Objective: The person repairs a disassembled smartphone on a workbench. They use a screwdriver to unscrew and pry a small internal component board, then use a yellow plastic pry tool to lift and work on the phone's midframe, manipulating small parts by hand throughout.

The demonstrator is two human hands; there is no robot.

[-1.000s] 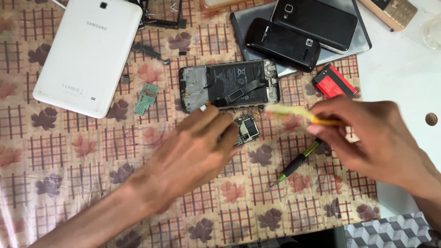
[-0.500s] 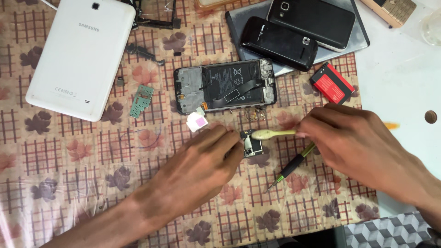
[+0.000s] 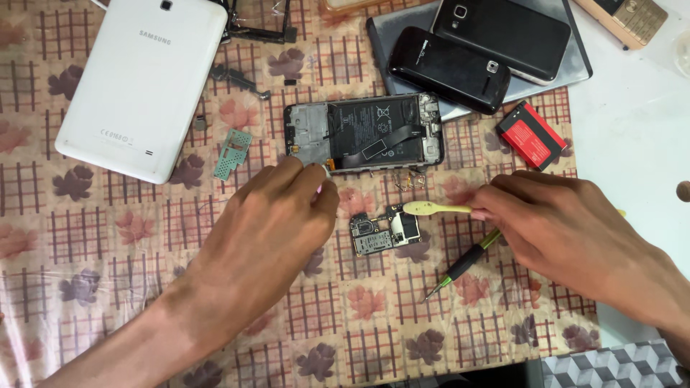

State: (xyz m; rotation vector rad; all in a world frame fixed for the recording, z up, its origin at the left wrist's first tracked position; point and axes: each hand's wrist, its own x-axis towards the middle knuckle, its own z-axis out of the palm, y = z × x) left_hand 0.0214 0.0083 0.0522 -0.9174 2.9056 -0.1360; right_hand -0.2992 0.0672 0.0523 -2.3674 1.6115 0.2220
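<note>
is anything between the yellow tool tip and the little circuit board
Nothing visible. The right hand holds the yellow tool with its tip at the upper right edge of the circuit board; the left hand sits off to the left.

- Top of the table is pretty crowded: white tablet (image 3: 140, 86) on the left, opened phone (image 3: 363, 133) in the middle, two black phones (image 3: 449, 68) stacked on a grey slab behind it.
- Red battery (image 3: 532, 134) sits just right of the opened phone, so that gap is tight.
- Small circuit board (image 3: 384, 231) lies between the left hand (image 3: 269, 230) and right hand (image 3: 553, 223), with a screwdriver (image 3: 463, 264) just beside it.
- Loose green bracket (image 3: 232, 153) and tiny screws sit near the opened phone.
- Lower tablecloth (image 3: 93, 287) is open.
</note>
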